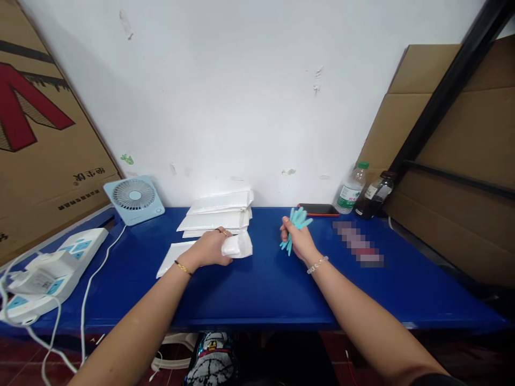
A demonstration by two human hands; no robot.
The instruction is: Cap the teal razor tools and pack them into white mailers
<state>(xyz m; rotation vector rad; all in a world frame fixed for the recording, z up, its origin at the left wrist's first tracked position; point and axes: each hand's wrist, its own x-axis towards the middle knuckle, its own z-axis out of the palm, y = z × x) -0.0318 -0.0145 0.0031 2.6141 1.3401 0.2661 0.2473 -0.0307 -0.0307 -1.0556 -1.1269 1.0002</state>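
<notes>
My left hand (211,247) is closed around a small white packet (238,245), folded and bulging a little, over the left-middle of the table. In my right hand (300,238) is a bundle of thin turquoise sticks (298,219); they fan out above and below the closed fist, and their exact kind cannot be made out. Beyond the left hand lies a stack of flat white packets (217,212). Another flat white packet (171,256) lies partly under the left wrist. The two hands are apart, with blue tabletop between them.
A light blue fan (134,198) and a white power strip (82,249) with cables occupy the left side of the blue table (257,300). Along the back right are a phone (319,209), a clear bottle (350,193) and a dark bottle (373,197). Cardboard (454,145) stands at the right.
</notes>
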